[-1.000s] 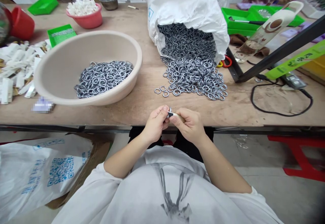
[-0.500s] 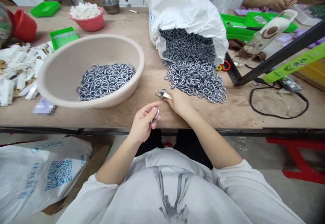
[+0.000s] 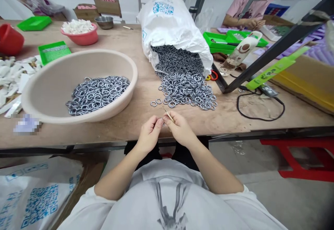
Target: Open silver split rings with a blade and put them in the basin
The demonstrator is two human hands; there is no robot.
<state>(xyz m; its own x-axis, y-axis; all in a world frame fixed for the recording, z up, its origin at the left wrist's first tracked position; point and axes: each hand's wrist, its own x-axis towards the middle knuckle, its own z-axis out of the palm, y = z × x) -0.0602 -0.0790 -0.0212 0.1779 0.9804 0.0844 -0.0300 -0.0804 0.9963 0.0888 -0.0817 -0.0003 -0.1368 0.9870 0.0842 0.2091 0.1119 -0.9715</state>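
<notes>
My left hand (image 3: 150, 132) is closed, pinching a grey ring (image 3: 163, 123) that is mostly hidden by the fingers. Against it, at the table's front edge, my right hand (image 3: 182, 128) grips a small pale-handled tool (image 3: 170, 116), its thin tip pointing up and left. The right fingertips meet the ring too. Just beyond my hands, two loose grey rings lie apart from a pile of rings (image 3: 188, 90). That pile spills from the mouth of a white sack (image 3: 174, 28). To the left, a large beige basin (image 3: 33, 96) holds many similar rings.
White plastic pieces (image 3: 10, 80) are heaped at the left, near a green tray (image 3: 53, 52) and a pink bowl (image 3: 82, 39). A black metal post (image 3: 250, 69) slants on the right beside a cable (image 3: 258, 118). Across the table, a co-worker's hands (image 3: 254, 24) are busy.
My right hand has drawn back from the loose rings to meet my left hand, and the ring is now between them. The tool has turned, its tip pointing away. The view has shifted.
</notes>
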